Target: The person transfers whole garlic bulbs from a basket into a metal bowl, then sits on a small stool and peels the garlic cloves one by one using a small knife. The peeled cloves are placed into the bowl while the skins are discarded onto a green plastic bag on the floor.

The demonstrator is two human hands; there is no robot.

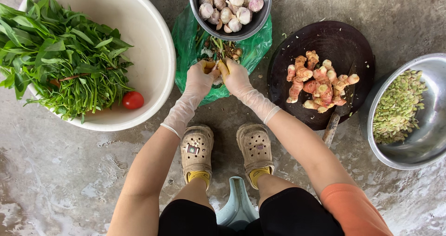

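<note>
Both my hands wear thin translucent gloves and meet over a green plastic bag [190,41] holding peelings. My left hand [200,77] and my right hand [235,77] pinch a small pale item [216,73] between them, probably a garlic clove; it is mostly hidden by the fingers. Just beyond the bag stands a metal bowl [260,20] with several garlic bulbs [230,6].
A white basin [153,45] at left holds leafy greens [60,59] and a red tomato [133,100]. Right: a dark round chopping board [344,41] with pink galangal roots [318,80] and a knife handle [331,130], and a steel bowl [427,143] of green chopped pieces. Wet concrete floor; my feet in clogs.
</note>
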